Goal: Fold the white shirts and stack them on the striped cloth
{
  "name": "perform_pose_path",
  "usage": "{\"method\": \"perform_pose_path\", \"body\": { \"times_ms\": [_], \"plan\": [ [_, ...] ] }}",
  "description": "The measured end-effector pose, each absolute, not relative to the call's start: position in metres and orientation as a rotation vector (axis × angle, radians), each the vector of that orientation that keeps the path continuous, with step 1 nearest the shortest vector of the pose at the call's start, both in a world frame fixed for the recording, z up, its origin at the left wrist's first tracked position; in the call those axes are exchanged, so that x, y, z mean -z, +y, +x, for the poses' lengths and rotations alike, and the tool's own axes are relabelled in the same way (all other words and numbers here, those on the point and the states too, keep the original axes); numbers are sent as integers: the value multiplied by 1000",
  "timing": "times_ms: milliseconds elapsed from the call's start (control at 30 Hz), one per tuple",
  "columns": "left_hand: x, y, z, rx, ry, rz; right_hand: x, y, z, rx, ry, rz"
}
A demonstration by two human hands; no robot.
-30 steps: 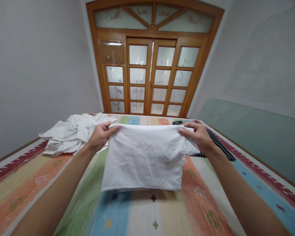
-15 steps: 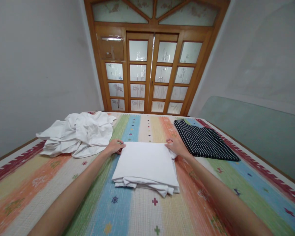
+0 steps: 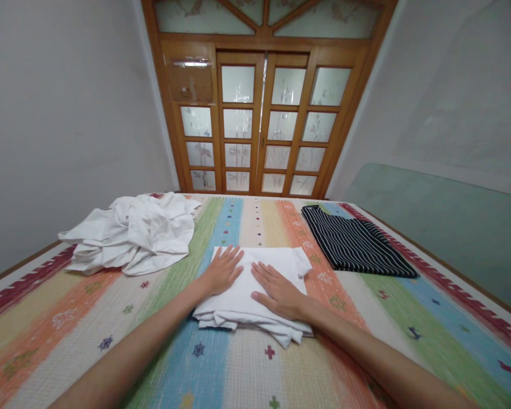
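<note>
**My left hand (image 3: 225, 271) and my right hand (image 3: 281, 292) lie flat on a white, roughly rectangular folded cloth (image 3: 238, 301)**

My left fingers are spread a little, with small gaps, and my right fingers lie closer together, with the thumb apart. I pinch nothing with these 2 hands; the fingers rest straight over the top layer. The folded cloth is directly below them, on a many-coloured, striped, woven-looking cover (image 3: 255, 380).

From here I see some risks. On the side nearer to my body, behind my fingertips, several layers come out unevenly, and 1 pointed end pokes out past the others. If my palms drag toward me or push unequally, I think the top layer could slide over these loose layers, and the fold could open or wrinkle. To the right of my right fingers, a far corner sticks out; pressure there could make a crooked crease, because it is not in line with the rest. I cannot tell how the layers lie underneath.

Well apart from my fingers, to the left, is a crumpled heap of white fabric (image 3: 138, 236); to the right lies a flat, folded black cloth with thin white stripes (image 3: 357, 241). Neither touches my hands.
</note>
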State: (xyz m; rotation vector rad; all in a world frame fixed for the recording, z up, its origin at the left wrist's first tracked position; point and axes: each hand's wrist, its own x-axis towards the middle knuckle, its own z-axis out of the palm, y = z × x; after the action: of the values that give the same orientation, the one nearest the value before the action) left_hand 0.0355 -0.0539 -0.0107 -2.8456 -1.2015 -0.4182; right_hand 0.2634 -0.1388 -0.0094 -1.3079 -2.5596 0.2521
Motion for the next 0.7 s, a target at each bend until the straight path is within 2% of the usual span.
{"method": "perform_pose_path", "body": {
  "times_ms": [233, 500, 700],
  "plan": [
    [1, -62, 20, 295, -1192, -2829, 28, -126, 322, -46, -2272, -1694],
    [-16, -115, 18, 134, -849, -3122, 30, -117, 355, 27, -2318, -1665],
    [-12, -144, 26, 181, -958, -3122, -6, -157, 312, 46, -2427, -1502]
  ]
}}
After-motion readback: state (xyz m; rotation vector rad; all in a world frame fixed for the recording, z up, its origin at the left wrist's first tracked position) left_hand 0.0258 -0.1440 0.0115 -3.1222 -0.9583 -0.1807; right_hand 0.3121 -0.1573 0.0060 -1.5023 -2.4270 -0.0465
